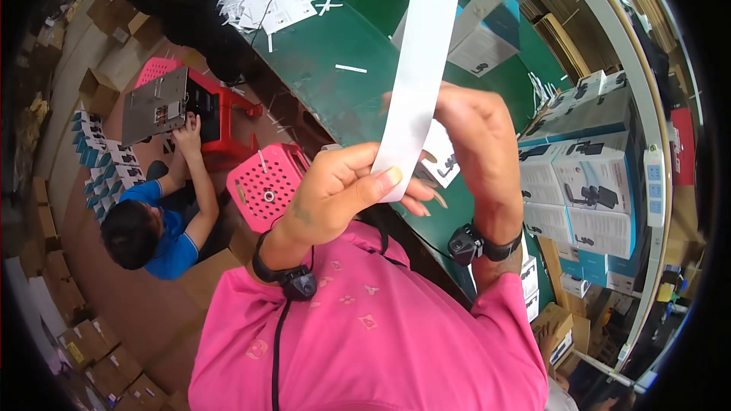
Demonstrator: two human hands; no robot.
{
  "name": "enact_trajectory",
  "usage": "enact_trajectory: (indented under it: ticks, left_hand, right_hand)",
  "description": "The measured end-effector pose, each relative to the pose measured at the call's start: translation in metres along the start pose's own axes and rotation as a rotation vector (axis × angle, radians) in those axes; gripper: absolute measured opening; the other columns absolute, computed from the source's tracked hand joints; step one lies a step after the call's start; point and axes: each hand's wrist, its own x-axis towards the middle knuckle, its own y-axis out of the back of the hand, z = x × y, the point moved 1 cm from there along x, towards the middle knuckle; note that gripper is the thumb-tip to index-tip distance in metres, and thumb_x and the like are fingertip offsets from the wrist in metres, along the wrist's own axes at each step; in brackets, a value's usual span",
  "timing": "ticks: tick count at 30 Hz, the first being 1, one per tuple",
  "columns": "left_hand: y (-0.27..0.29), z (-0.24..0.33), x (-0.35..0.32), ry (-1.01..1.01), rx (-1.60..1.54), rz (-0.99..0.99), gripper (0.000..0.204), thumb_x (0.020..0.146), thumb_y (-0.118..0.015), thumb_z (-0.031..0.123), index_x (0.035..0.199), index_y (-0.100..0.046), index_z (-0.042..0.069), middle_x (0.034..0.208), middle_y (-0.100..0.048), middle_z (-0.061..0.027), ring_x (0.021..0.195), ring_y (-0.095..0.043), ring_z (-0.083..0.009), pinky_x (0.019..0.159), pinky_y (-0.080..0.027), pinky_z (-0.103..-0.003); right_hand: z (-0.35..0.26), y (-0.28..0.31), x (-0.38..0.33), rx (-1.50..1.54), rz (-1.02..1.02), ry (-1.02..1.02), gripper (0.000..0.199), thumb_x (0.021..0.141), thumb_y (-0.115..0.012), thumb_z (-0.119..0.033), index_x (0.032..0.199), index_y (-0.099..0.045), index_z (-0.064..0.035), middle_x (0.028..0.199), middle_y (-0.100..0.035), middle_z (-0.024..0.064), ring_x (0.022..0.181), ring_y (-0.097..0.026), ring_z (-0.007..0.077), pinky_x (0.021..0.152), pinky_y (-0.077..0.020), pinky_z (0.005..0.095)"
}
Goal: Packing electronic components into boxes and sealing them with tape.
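A long white paper strip [421,53] runs down from the top edge in front of me. My left hand [335,190] is closed on its lower end, with the thumb pressed on the front face and the other fingers behind. My right hand [483,133] is bent inward just beside and behind the strip. The strip covers most of its fingers, so I cannot see whether they grip anything. Below the hands, part of a small white box [442,154] shows on the green table [327,80]. Each wrist wears a small black camera on a band.
Paper scraps [266,0] lie heaped at the far left of the table. Stacked printed boxes [586,183] stand at the right, behind a metal frame [651,106]. A pink stool [263,186] is at my left. Beyond it, a person in blue [164,232] handles a grey panel [156,106].
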Motion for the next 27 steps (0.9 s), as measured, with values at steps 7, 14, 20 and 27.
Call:
enact_trajectory:
  ticks: [7, 14, 20, 27]
  left_hand:
    - [-0.001, 0.013, -0.013, 0.052, 0.033, -0.108, 0.035, 0.100, -0.044, 0.010, 0.125, -0.050, -0.013, 0.102, -0.068, -0.0226, 0.091, -0.069, -0.0255, 0.084, -0.054, -0.031]
    - [-0.003, 0.020, -0.008, 0.022, 0.066, -0.142, 0.034, 0.099, -0.045, 0.008, 0.125, -0.050, -0.013, 0.105, -0.067, -0.0221, 0.093, -0.069, -0.0233, 0.086, -0.052, -0.030]
    - [-0.010, 0.040, 0.016, -0.091, 0.139, -0.085, 0.034, 0.101, -0.044, 0.011, 0.122, -0.050, -0.014, 0.107, -0.066, -0.0203, 0.093, -0.068, -0.0220, 0.086, -0.052, -0.030]
    - [-0.013, 0.042, 0.021, -0.147, 0.236, -0.031, 0.029, 0.101, -0.045, 0.012, 0.119, -0.053, -0.010, 0.106, -0.067, -0.0173, 0.089, -0.068, -0.0187, 0.080, -0.054, -0.028]
  right_hand:
    - [-0.010, -0.012, 0.005, 0.214, 0.096, -0.162, 0.036, 0.088, -0.054, -0.019, 0.093, -0.066, 0.0141, 0.087, -0.069, 0.0192, 0.071, -0.066, 0.0194, 0.068, -0.0519, 0.0300]
    - [-0.018, -0.007, 0.010, 0.326, 0.270, -0.146, 0.017, 0.085, -0.061, -0.008, 0.083, -0.069, 0.0071, 0.080, -0.067, 0.0077, 0.072, -0.059, 0.0113, 0.073, -0.0465, 0.0254]
    - [-0.040, -0.017, 0.001, -0.045, 0.277, -0.042, 0.015, 0.083, -0.064, -0.006, 0.092, -0.068, 0.0051, 0.088, -0.067, 0.0070, 0.079, -0.061, 0.0138, 0.073, -0.0481, 0.0278]
    - [-0.052, -0.005, -0.012, -1.127, 0.115, 0.820, 0.039, 0.062, -0.079, -0.005, 0.100, -0.069, -0.0003, 0.104, -0.065, 0.0146, 0.094, -0.060, 0.0307, 0.080, -0.0488, 0.0380]
